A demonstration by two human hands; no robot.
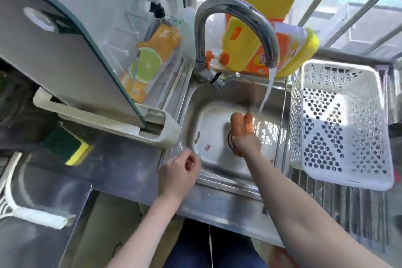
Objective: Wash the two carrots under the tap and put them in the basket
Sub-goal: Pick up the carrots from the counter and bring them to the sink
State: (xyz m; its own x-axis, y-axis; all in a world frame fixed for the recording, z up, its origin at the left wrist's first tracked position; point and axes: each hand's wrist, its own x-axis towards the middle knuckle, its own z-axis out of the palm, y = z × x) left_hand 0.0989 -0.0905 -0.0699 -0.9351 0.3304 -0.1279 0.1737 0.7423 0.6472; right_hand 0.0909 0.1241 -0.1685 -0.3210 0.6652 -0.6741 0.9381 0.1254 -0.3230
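Two carrots (240, 125) in right hand (247, 142) grip beside tap (235, 28) stream, left hand (179, 175) loosely curled, empty, one basket (341, 119).

no legible text, print on yellow detergent bottle (245, 50) too blurred, sink (217, 165) sticker (206, 147) unreadable

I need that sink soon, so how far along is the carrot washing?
Done: the tap is running and both carrots are in the sink. In hand: the right hand grips the two carrots together, their tips just beside the water stream; the left hand hovers at the sink's edge, holding nothing. Left: finishing the rinse and moving both carrots into the white basket, which holds none yet.
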